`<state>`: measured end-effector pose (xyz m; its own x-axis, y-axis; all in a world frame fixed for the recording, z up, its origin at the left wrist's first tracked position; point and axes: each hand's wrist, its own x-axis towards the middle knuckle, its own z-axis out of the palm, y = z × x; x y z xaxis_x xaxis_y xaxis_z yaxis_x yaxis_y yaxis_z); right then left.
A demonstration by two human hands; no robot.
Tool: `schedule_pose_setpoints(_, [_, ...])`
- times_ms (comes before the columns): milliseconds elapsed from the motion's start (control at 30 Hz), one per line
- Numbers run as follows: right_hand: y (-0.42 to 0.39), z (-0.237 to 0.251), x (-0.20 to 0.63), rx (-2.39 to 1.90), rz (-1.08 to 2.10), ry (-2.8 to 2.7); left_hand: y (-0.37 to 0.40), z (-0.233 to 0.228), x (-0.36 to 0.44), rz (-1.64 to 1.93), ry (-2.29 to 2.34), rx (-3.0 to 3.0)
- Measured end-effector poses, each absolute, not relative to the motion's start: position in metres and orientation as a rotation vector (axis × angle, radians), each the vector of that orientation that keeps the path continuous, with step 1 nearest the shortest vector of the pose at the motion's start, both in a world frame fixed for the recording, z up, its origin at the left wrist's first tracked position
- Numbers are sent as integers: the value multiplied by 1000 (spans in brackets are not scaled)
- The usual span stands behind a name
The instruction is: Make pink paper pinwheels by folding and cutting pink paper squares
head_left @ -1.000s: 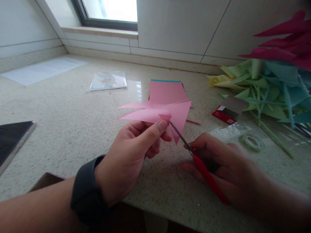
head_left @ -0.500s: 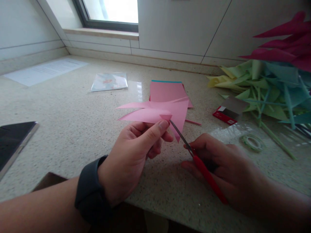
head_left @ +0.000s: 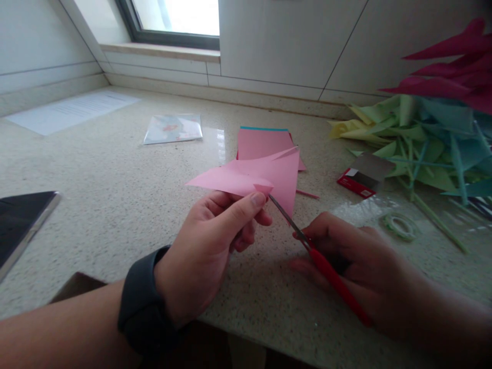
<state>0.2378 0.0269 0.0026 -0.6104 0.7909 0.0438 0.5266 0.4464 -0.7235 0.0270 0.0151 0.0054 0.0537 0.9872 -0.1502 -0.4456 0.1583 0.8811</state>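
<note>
counter (head_left: 115,205): pink paper (head_left: 246,177) pinched above left hand (head_left: 203,246)

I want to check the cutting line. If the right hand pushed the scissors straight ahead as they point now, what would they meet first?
Probably the pink paper: the scissors in the right hand point up-left at its centre, just beside the left hand thumb. Depth is unclear.

No text can be read here — the white sheet (head_left: 73,110) at the far left of the surface (head_left: 115,195) carries faint printed lines, and the red packet (head_left: 355,183) has a white label, both too blurred to make out.
</note>
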Motion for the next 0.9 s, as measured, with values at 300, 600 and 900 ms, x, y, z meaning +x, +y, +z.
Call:
schedule_pose_setpoints(300, [37, 19, 249, -1152, 1723, -2068, 14, 4, 26, 1194, 948, 806])
schedule_pose_setpoints(600, [40, 23, 253, -1140, 1953, -1978, 13, 5, 25, 1169, 934, 832])
schedule_pose_setpoints(900, [40, 22, 254, -1199, 2017, -1900, 14, 4, 25, 1167, 938, 844])
